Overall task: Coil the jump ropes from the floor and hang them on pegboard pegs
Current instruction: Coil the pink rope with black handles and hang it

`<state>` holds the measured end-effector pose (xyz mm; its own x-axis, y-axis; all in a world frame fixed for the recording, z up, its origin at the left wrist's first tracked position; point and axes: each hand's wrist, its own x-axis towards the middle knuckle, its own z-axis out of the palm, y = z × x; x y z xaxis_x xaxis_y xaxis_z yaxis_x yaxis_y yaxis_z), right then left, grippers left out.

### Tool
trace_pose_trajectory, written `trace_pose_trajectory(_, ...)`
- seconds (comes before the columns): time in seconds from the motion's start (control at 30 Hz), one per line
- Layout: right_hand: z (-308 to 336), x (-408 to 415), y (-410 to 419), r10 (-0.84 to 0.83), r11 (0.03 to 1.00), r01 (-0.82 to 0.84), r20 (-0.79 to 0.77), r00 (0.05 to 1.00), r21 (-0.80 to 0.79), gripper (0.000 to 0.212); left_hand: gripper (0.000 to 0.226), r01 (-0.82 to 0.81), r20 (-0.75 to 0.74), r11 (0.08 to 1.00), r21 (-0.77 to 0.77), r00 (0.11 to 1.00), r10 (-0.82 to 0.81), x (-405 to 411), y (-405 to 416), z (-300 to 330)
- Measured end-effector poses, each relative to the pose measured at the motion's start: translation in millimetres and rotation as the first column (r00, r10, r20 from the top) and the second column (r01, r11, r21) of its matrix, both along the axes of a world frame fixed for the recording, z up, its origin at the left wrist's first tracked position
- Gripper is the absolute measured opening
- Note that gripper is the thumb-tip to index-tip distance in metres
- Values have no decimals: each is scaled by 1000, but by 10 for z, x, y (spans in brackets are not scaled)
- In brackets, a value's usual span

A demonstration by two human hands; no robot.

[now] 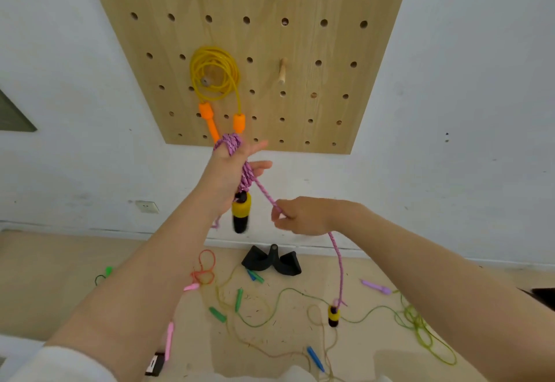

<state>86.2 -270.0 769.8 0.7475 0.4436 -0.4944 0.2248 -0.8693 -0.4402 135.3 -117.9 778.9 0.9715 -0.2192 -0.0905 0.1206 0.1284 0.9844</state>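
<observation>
Left hand (231,168) raised in front of the lower edge of the pegboard (300,51), fingers straight and spread, thumb out to the right. Purple jump rope (244,175) wound in several loops around that hand, from the fingertips down across the palm. One yellow-and-black handle (241,212) hangs from the coil just below the wrist, blurred.

Right hand (300,216) lower and to the right, pinching the free run of the purple rope between thumb and curled fingers. The rope runs taut from the coil down to this pinch, then drops in a slack curve to the second yellow-and-black handle (333,315), which is down at the floor (45,276).

On the pegboard: yellow jump rope (214,73) coiled and hung over a wooden peg (205,81) left of centre, its two orange handles (238,123) dangling near the bottom edge. A bare peg (281,71) to its right; two more pegs near the top edge.

Floor below the wall: green rope (414,321) tangled toward the right, orange-red rope (205,267) in loose loops near the centre, scattered green, pink, blue and purple handles. A black object (271,261) sits against the base of the wall.
</observation>
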Motion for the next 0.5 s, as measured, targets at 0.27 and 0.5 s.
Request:
trace_pose_trajectory(0.27,580,169,245,-53,947,-70,364,930,314,13,36,146,-139,936,319,985,-106,-40,252,-250)
trace_pose_trajectory(0.5,508,348,336,-517,680,232,230,824,696,11,73,389,-182,917,-87,899,-398,-209,377,81)
